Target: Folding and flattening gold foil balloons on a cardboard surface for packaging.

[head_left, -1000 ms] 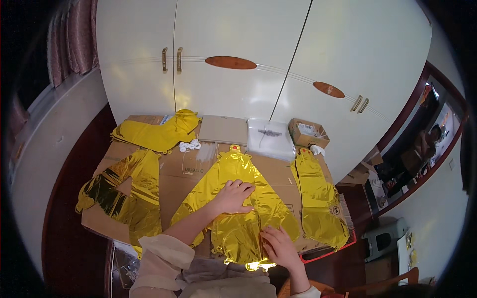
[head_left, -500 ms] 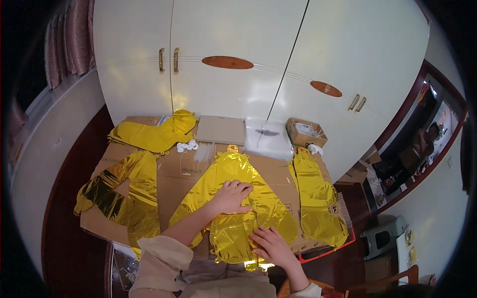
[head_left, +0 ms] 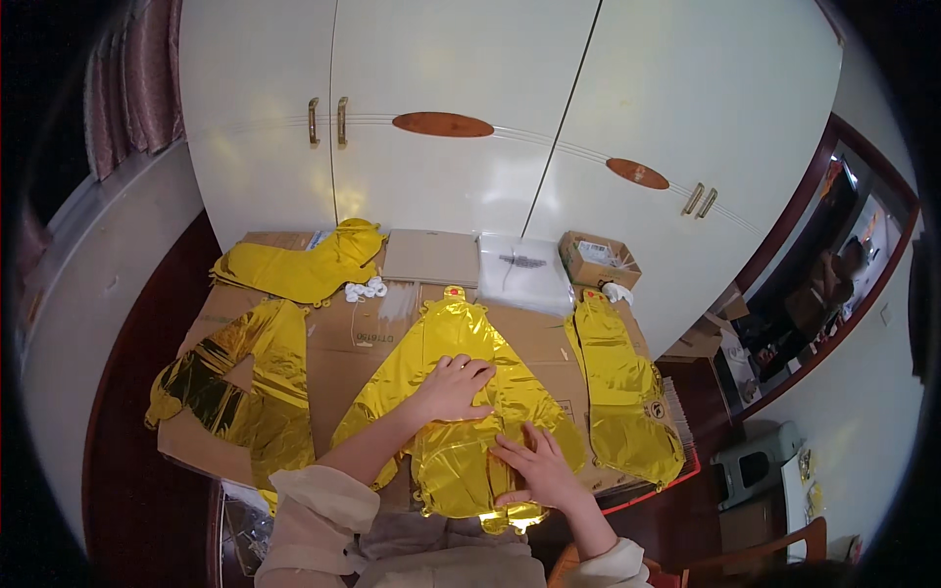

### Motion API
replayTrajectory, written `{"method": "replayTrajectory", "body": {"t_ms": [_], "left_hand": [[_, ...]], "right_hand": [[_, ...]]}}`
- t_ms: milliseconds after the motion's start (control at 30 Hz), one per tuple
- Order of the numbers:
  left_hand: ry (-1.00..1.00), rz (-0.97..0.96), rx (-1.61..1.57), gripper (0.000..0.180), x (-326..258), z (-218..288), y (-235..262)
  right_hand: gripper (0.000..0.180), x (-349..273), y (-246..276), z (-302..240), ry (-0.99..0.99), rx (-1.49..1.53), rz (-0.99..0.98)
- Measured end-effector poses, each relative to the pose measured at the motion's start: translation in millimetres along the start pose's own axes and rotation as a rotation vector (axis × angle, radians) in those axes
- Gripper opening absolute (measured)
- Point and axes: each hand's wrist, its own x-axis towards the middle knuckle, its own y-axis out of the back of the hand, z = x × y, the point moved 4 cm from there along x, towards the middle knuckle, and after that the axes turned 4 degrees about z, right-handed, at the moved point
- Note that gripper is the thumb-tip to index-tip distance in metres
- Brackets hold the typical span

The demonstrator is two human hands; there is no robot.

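Pressing gold foil onto cardboard, near centre | left hand: laid flat, fingers slightly apart, apparently to anchor it | right hand: fingers spread, nearer and rightward, likely to hold folds down | far right: open carton holding pale packets, contents unclear

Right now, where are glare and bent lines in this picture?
Head view: glare on the shiny gold foil sheet under the left hand and right hand, brightest at its lower edge; same view: softer reflections on glossy white cabinet doors; same view: the dark red-brown floor curves at left.
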Motion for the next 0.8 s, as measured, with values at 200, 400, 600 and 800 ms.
{"method": "replayTrajectory", "body": {"t_ms": [200,400,600,800], "left_hand": [[-0.01,-0.007,0.003,0.075,0.5,-0.8,-1.5],[-0.033,-0.073,0.052,0.085,2.2,2.2,0.3],[-0.018,-0.322,0.097,0.11,3.4,7.4,0.1],[0.02,-0.388,0.063,0.121,-1.3,2.0,-6.9]], "right_hand": [[0.102,7.0,-3.9,2.4,0.018,-0.107,-0.071],[0.104,6.3,-6.0,3.2,0.023,-0.128,-0.092],[0.106,5.1,-8.2,4.6,0.035,-0.138,-0.071],[0.097,-0.9,5.0,-1.1,0.086,-0.115,0.064]]}}
